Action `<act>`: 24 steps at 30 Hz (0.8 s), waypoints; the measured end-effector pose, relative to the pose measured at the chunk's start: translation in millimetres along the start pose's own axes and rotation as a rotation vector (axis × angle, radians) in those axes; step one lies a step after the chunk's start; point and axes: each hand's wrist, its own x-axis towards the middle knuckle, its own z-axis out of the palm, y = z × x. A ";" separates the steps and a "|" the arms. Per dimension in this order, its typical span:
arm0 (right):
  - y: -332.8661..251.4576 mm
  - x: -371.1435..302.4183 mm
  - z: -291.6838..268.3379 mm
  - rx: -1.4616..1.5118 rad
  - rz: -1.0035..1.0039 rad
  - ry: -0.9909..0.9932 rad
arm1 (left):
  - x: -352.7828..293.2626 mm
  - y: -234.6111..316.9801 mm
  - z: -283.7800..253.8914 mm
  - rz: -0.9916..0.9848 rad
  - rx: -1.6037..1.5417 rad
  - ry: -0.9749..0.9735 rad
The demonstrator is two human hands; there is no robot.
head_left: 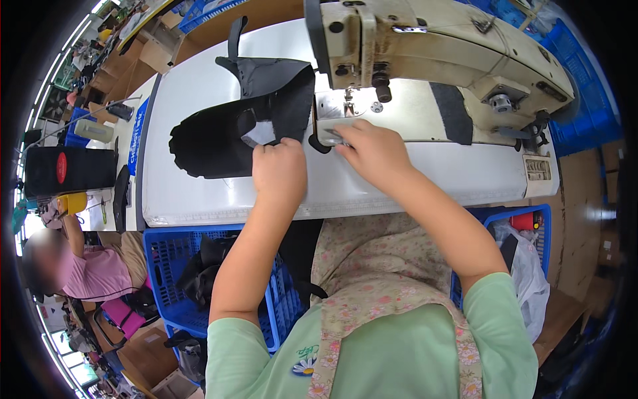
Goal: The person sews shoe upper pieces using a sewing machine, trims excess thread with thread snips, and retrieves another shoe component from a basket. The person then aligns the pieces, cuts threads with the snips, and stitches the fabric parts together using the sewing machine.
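A black fabric piece (212, 136) with a rounded, notched left end lies left of the sewing machine's needle (348, 100). A grey-black flap (266, 74) with a narrow strap extends from its far side. My left hand (280, 169) is closed on the near edge of the piece, next to a whitish patch (260, 134). Just in front of the presser foot, my right hand (372, 149) has its fingers bent together over the machine bed. A small silvery, dark-edged thing shows at those fingertips; its kind is too hidden to tell.
The sewing machine (432, 40) arches over the white table (219, 203). A dark fabric scrap (452, 113) lies on the bed's right. Blue baskets (193, 233) stand below the table's front. At left, a person in a pink top (100, 272) sits by another bench.
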 end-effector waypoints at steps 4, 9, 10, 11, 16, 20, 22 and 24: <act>-8.1 22.4 25.3 -0.113 -0.018 -0.022 | -1.0 1.0 5.1 0.001 0.004 0.016; -6.2 29.5 44.8 -0.223 -0.030 -0.051 | -0.5 3.4 6.2 -0.027 -0.026 -0.108; -5.7 30.7 45.4 -0.224 -0.033 -0.055 | 0.0 4.3 7.4 -0.031 -0.028 -0.110; -4.9 31.8 45.4 -0.217 -0.040 -0.052 | 0.8 5.4 8.3 -0.023 -0.028 -0.111; -6.1 33.4 35.6 -0.208 -0.021 -0.103 | 3.0 2.4 4.8 -0.004 -0.011 -0.134; -24.4 8.6 -15.2 0.008 0.078 -0.083 | -13.4 -36.6 -24.6 0.040 -0.245 -0.010; -29.1 -8.1 -37.3 0.195 0.142 -0.087 | -28.5 -54.8 -51.2 0.078 -0.340 0.001; -30.9 -16.4 -44.9 0.669 0.311 -0.061 | -49.0 -68.3 -71.7 0.076 -0.518 -0.156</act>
